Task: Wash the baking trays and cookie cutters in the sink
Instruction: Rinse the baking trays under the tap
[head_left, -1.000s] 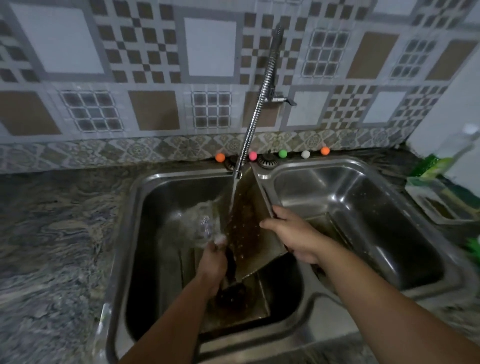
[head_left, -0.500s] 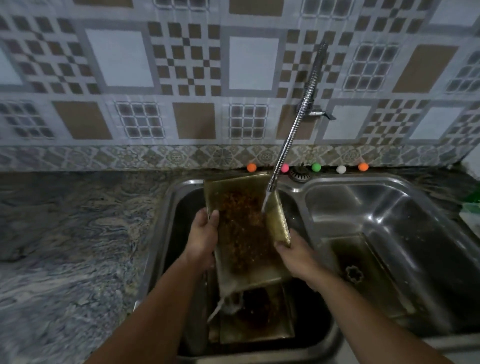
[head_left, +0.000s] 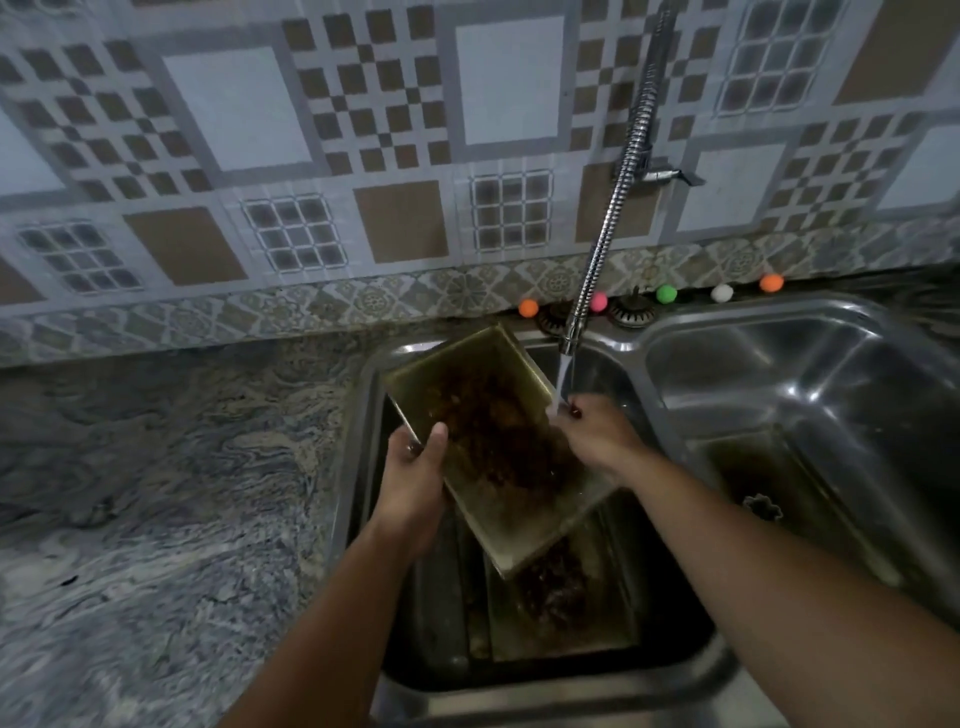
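The left hand (head_left: 415, 470) grips the left long edge of the baking tray (head_left: 498, 447), thumb laid over the rim onto the inner face and the fingers hidden behind it. The right hand (head_left: 597, 441) holds the opposite edge near the tray's upper right side, fingers curled round the rim, and the stream from the tap (head_left: 618, 208) falls right onto its knuckles rather than onto the metal. Between the two hands the tray is tilted over the left basin of the sink (head_left: 639, 343), far end up near the back wall, near corner dipping low, its floor covered with a dark brown baked-on crust. A second tray (head_left: 561, 597), equally crusted, lies flat on the basin floor beneath it

The step in hand looks like rinsing this tray. To do it well, the tray probably needs sliding to the right so the water lands on the high end of the crust and runs down its whole length. Keeping the tilt lets loosened bits drain off the low corner. Wet metal is likely slippery, so both grips should stay firm. Plain water will hardly shift such residue; soaking or scrubbing seems called for

No cookie cutters are visible. Small coloured balls (head_left: 666, 294) sit on the sink's back ledge; the right basin holds nothing that can be made out
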